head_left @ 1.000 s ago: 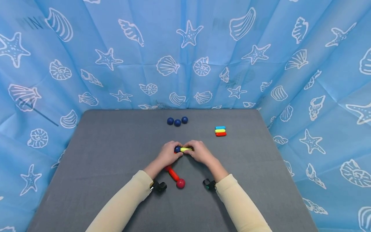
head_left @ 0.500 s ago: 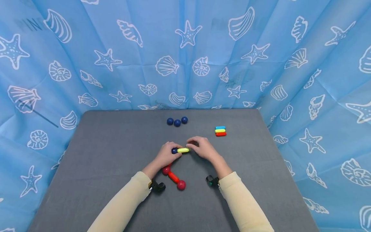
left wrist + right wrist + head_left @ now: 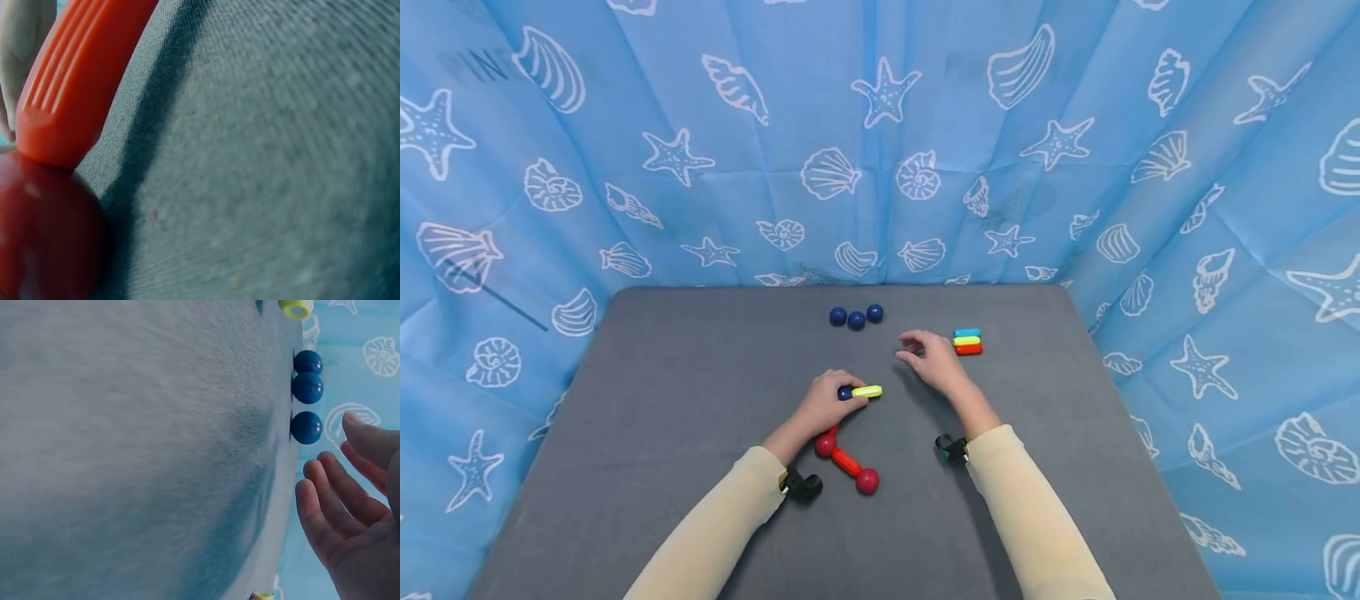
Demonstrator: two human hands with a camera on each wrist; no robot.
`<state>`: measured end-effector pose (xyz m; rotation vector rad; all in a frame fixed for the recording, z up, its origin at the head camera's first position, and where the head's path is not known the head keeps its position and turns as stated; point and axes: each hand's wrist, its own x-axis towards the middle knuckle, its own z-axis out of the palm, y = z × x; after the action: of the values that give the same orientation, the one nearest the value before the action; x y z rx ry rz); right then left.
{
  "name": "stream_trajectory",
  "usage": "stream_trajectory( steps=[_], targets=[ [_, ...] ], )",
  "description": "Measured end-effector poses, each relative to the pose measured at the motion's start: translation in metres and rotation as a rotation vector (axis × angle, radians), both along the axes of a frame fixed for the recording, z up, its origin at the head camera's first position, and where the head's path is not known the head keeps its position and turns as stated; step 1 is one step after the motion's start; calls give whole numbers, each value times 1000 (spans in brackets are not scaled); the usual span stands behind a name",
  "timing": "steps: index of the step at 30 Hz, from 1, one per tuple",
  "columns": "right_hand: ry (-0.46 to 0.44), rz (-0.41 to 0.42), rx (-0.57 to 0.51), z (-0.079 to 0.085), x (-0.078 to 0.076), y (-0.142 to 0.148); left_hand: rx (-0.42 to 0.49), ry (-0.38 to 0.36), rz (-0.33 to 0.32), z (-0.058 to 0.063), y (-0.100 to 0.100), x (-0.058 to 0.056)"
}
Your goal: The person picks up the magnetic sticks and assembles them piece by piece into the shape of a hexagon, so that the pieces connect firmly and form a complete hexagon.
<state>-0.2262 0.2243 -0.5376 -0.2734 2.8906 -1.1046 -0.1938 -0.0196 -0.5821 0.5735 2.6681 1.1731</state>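
My left hand [image 3: 826, 405] grips a dark blue ball [image 3: 846, 393], from which a yellow rod [image 3: 868, 391] sticks out to the right. Below that hand a red rod [image 3: 847, 463] links two red balls, the nearer [image 3: 867, 481] and the farther [image 3: 825, 445]. Another short red piece runs from the farther ball up under the fingers, which hide its end. Close up in the left wrist view are a red rod [image 3: 81, 81] and a red ball [image 3: 47, 231]. Nothing is held by my right hand [image 3: 934, 362], whose fingers are loosely bent beside the small stack of rods.
Three dark blue balls [image 3: 856, 320] sit near the back edge of the grey table [image 3: 700, 350]. At the right lie a blue rod [image 3: 967, 332], a yellow rod [image 3: 966, 341] and a red rod [image 3: 968, 350], side by side. A blue shell-print curtain [image 3: 880, 208] hangs behind.
My right hand has let go of the yellow rod and moved right and away toward the three rods. My left hand, still gripping the blue ball, has shifted slightly left.
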Motion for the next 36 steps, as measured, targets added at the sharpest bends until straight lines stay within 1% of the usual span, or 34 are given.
stream_trajectory(
  steps=[7, 12, 18, 23, 27, 31, 33, 36],
  targets=[
    [-33, -39, 4, 3, -27, -8, 12, -8, -8, -2, 0, -1],
    [-62, -29, 5, 5, -44, -15, 3, 1, -22, -4, 0, -1],
    [-72, -23, 16, 5, -60, -20, 3, -6, -28, -6, -1, -2],
    [-67, 15, 48, 5, -72, -27, 8, -16, -32, -5, -3, -3],
    [-69, 81, 94, 7, -79, -34, 12, -11, -31, -3, -3, -4],
    [-98, 135, 164, 4, -80, -37, 12, -10, -36, -2, -3, -4],
    [-100, 145, 193, 1, -79, -38, 16, -13, -38, -2, -3, -3],
    [-90, 130, 180, -5, -78, -39, 25, -18, -34, -2, -3, -3]
  ],
)
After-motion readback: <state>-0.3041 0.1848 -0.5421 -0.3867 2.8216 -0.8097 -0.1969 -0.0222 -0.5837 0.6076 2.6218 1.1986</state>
